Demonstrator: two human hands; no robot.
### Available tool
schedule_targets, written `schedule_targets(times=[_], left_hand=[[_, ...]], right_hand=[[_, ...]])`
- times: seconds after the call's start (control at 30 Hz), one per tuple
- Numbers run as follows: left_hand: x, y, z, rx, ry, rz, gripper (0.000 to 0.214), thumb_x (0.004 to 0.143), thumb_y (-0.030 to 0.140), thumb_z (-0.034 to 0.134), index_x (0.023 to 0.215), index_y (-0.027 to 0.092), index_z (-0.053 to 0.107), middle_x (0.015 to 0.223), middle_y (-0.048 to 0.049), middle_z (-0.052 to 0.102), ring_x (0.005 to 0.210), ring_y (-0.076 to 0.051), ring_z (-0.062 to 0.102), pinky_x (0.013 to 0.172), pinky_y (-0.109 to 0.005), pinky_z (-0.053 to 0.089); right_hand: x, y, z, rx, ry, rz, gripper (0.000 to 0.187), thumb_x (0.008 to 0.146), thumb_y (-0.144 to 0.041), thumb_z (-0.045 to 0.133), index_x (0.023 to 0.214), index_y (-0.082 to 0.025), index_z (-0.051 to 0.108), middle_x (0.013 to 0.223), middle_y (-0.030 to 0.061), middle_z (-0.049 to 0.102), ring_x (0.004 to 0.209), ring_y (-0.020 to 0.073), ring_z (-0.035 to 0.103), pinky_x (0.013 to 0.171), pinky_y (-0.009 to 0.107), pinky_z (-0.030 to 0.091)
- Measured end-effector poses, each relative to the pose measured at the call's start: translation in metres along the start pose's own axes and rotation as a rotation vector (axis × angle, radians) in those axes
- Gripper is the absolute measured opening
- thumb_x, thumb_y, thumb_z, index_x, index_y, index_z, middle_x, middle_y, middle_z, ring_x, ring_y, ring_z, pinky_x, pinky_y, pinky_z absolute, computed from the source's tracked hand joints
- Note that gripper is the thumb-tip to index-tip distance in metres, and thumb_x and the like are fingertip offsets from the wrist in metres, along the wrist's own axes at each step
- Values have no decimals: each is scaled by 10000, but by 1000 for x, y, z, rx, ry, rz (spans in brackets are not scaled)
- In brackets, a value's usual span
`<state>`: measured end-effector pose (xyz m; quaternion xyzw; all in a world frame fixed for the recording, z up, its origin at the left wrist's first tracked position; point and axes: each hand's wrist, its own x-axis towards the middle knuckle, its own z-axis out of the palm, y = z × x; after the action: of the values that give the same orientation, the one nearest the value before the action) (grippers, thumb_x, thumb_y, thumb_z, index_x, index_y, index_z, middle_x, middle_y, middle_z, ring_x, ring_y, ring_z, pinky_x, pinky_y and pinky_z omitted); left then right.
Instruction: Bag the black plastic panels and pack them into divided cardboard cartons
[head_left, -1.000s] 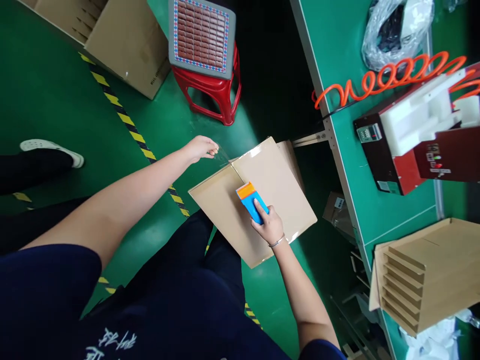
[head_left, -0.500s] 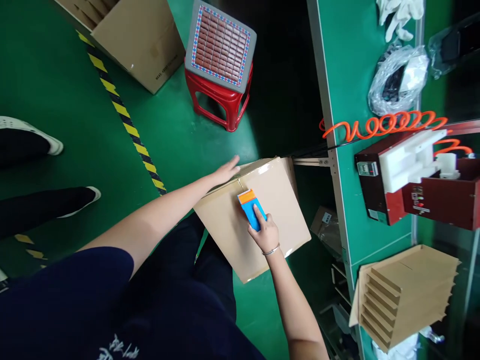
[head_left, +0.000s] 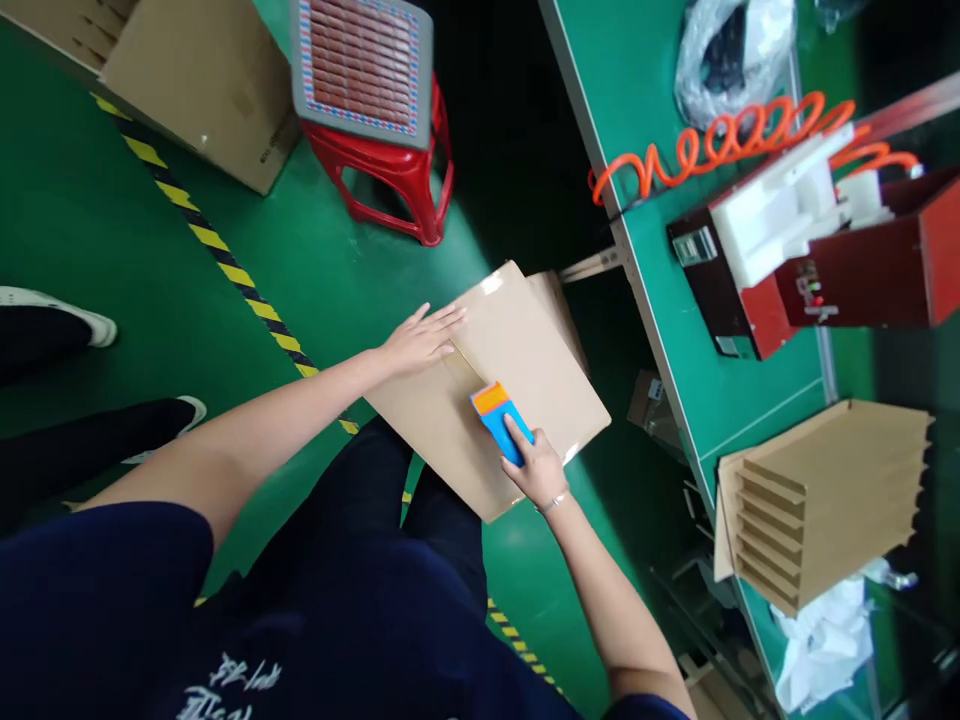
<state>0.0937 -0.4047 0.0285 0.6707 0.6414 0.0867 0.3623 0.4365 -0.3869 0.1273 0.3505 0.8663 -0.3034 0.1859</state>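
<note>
A closed cardboard box [head_left: 540, 370] stands before my legs, with a seam running across its top and shiny tape at some edges. My left hand [head_left: 421, 340] lies on the box near its far left edge, fingers stretched out. In my right hand [head_left: 536, 462] is a blue and orange tape dispenser [head_left: 504, 422], its orange end over the seam around the middle of the top. Whether the dispenser touches the cardboard I cannot tell. Part of another cardboard piece [head_left: 559, 305] shows behind the box's far right side.
A red stool [head_left: 390, 175] with a woven-look seat stands ahead. An open carton [head_left: 199, 90] is at upper left, beside yellow-black floor tape [head_left: 225, 258]. On the green bench [head_left: 720, 400] at right are a red machine [head_left: 855, 265], an orange coiled hose [head_left: 690, 150] and cardboard dividers [head_left: 832, 500]. Another person's shoes show at left.
My left hand has moved from the box's far edge to flat on its top. The tape dispenser stays over the seam, now nearer the middle. The view has shifted and turned.
</note>
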Motion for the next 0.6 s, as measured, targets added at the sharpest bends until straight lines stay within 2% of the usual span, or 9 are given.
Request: schedule_targets(times=[0.1,0.2,0.27,0.3,0.37,0.43,0.5,0.6], left_hand=[[-6,41,35,88,-162,196,615,988,399,411,1583,275,321,1624,-64,361,1521,-226,299,1265,-474,36],[-8,105,85,6,-359,383,628,958,390,471,1569,308,353,1618,-47,372,1507,-215,332,1265,-425,39],[-7,152,118,-108,-469,458,633,933,385,513,1552,334,388,1612,-28,382,1504,-211,338,1265,-396,25],[-5,173,133,-171,-521,478,634,918,378,536,1538,349,412,1609,-16,387,1504,-208,338,1265,-383,18],[0,207,159,-287,-606,464,627,880,346,584,1498,369,475,1601,1,400,1506,-203,335,1266,-367,29],[7,231,180,-371,-661,399,613,842,331,621,1449,363,539,1591,3,418,1511,-211,325,1267,-373,75],[14,247,198,-462,-672,284,597,793,377,662,1387,333,607,1565,-16,463,1506,-241,337,1267,-398,117],[25,263,225,-562,-635,82,590,684,466,731,1245,283,722,1461,-76,588,1487,-329,361,1268,-474,141]], right_hand=[[-118,77,13,3,-76,32,644,871,-348,649,1491,-246,505,947,93,560,765,208,572,738,340,552],[-228,147,23,-7,-164,90,605,866,-339,651,1456,-253,546,948,98,573,739,200,567,715,337,546],[-273,179,31,0,-215,130,595,864,-322,656,1448,-263,556,972,110,585,762,208,574,736,347,542],[-285,191,35,8,-238,145,592,867,-316,657,1448,-271,556,992,117,592,786,216,579,756,354,539],[-288,208,46,26,-279,158,597,873,-313,658,1458,-295,543,1042,125,603,846,229,585,797,362,527],[-271,214,57,41,-323,152,621,873,-312,665,1476,-311,518,1087,122,612,892,234,591,824,359,512],[-242,212,67,52,-370,162,657,867,-306,675,1497,-306,490,1127,127,621,911,232,608,830,341,501],[-185,192,81,78,-398,249,701,856,-306,694,1516,-319,457,1200,131,638,931,221,646,824,302,492]])
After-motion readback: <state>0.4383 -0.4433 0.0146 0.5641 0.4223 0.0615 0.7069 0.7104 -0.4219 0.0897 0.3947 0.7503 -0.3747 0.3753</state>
